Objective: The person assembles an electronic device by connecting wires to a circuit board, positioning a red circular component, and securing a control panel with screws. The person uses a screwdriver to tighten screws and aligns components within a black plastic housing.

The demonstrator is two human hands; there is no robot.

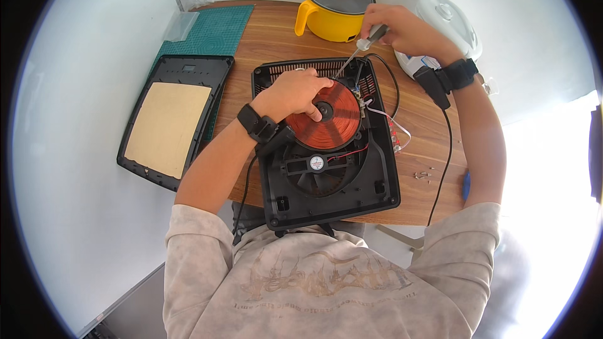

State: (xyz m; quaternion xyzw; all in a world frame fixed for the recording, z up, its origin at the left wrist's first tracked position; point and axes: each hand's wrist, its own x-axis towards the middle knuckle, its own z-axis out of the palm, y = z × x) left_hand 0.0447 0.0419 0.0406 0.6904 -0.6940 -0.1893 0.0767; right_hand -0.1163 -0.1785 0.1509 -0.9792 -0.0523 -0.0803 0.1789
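A copper induction coil point(342, 113) sits in the open black housing of an induction cooker point(326, 204). My left hand point(292, 95) is closed over the coil's left side, with the thumb near its centre and the index finger at its far edge. My right hand point(392, 25) grips a screwdriver point(376, 33) by its dark and clear handle. The screwdriver slants down to the left, and its tip meets the coil's far edge beside my left index finger. A black fan point(308, 179) lies below the coil. White and red wires run along the right side.
A black top cover point(220, 72) with a beige sheet point(166, 129) lies at left, partly over a green cutting mat point(220, 28). At the back stand a yellow pot point(333, 24) and a white appliance point(433, 12). Loose screws point(423, 176) lie at right. Black cables trail from both wrists.
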